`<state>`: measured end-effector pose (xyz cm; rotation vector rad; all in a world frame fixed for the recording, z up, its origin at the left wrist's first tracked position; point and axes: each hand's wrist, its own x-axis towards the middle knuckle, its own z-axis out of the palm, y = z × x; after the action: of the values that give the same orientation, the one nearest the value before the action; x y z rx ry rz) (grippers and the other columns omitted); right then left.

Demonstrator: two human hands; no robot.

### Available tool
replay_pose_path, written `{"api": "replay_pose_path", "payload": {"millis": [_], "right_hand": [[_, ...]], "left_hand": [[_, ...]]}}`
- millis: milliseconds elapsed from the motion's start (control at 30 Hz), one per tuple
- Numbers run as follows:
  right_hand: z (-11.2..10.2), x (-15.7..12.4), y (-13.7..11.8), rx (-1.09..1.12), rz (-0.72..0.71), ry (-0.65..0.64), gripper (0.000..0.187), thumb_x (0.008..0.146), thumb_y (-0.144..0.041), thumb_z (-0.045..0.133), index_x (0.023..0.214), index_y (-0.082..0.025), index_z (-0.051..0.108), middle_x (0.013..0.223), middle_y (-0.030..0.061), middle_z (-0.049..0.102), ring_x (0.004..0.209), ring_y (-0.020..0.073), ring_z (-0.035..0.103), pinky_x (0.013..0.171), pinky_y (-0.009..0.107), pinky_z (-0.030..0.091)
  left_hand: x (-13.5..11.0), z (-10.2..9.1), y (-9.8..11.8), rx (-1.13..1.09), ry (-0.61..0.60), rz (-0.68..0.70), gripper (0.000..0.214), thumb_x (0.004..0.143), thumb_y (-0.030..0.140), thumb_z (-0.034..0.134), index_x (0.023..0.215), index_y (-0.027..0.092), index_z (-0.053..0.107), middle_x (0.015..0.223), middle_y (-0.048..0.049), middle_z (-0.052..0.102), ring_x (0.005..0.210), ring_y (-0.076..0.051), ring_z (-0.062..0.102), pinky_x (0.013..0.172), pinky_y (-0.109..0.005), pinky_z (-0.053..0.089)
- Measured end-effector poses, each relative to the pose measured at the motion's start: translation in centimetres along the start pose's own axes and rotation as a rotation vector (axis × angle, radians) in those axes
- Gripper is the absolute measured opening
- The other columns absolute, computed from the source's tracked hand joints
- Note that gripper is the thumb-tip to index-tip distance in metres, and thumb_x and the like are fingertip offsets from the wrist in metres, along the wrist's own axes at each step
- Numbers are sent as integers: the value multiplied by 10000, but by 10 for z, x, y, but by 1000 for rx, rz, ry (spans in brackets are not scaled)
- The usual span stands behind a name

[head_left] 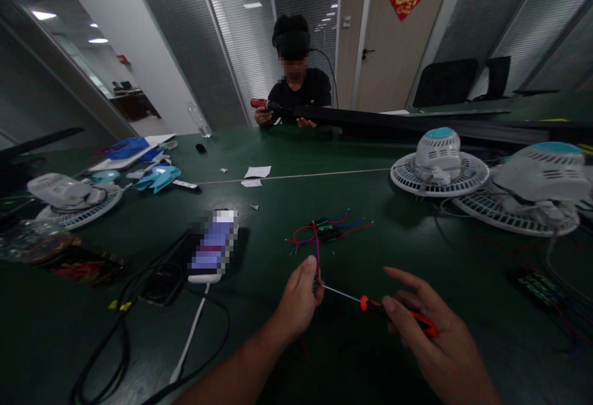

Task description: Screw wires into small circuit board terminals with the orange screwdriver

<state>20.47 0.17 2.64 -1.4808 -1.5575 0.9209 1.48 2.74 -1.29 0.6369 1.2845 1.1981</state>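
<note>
Pinched in my left hand [300, 297] is a small circuit board [315, 280], mostly hidden by the fingers, with a red wire rising from it. My right hand [428, 325] grips an orange-and-black screwdriver [380, 310] by its handle, index finger held away from it. The shaft points left, and its tip meets the board at my left fingertips; exactly what it touches is too small to tell. Just beyond my left hand, more small circuit boards [327, 227] with red and blue wires lie on the green table [259, 343].
A phone [214, 244] with a white cable and dark cables lie left, near a bottle [69, 257]. White fan parts [440, 161] stand right and far left. More wired boards [537, 284] lie at right. Across the table, a person [301, 87] holds a red-and-black power driver [269, 105].
</note>
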Motion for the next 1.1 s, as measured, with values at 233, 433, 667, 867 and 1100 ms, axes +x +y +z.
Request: {"api": "replay_pose_path", "payload": {"millis": [233, 433, 667, 867, 1100], "right_hand": [[-3, 3, 3, -4, -31, -42, 413, 877, -480, 523, 1172, -196, 580, 591, -13, 626, 475, 159, 597, 435, 271, 459], [-1, -1, -8, 72, 131, 68, 465, 892, -561, 453, 1123, -204, 642, 543, -20, 606, 449, 150, 568, 428, 260, 436], [-1, -2, -16, 88, 199, 59, 569, 884, -614, 414, 1217, -193, 603, 463, -41, 557, 393, 147, 520, 393, 252, 391], [-1, 0, -9, -4, 164, 30, 530, 882, -581, 454, 1230, -205, 589, 462, -54, 534, 408, 150, 523, 397, 257, 377], [-2, 1, 0, -12, 33, -1, 479, 885, -517, 504, 1242, -200, 548, 490, -55, 553, 416, 146, 538, 400, 257, 399]], "left_hand": [[-2, 2, 4, -2, 8, -4, 587, 638, 749, 585, 680, 167, 521, 603, 41, 462, 496, -70, 418, 437, -183, 315], [-1, 2, 3, 4, 11, -16, 575, 654, 739, 581, 687, 168, 527, 603, 40, 462, 482, -65, 406, 426, -180, 300], [1, 0, 1, -9, -2, -2, 567, 670, 733, 573, 694, 169, 525, 598, 45, 459, 476, -65, 409, 422, -179, 300], [-1, 1, 3, 16, -2, -5, 569, 675, 740, 562, 687, 173, 515, 566, 46, 447, 460, -65, 390, 406, -182, 277], [-1, 1, 2, 19, 1, -6, 564, 682, 735, 561, 696, 172, 525, 587, 40, 456, 468, -69, 398, 418, -190, 285]]}}
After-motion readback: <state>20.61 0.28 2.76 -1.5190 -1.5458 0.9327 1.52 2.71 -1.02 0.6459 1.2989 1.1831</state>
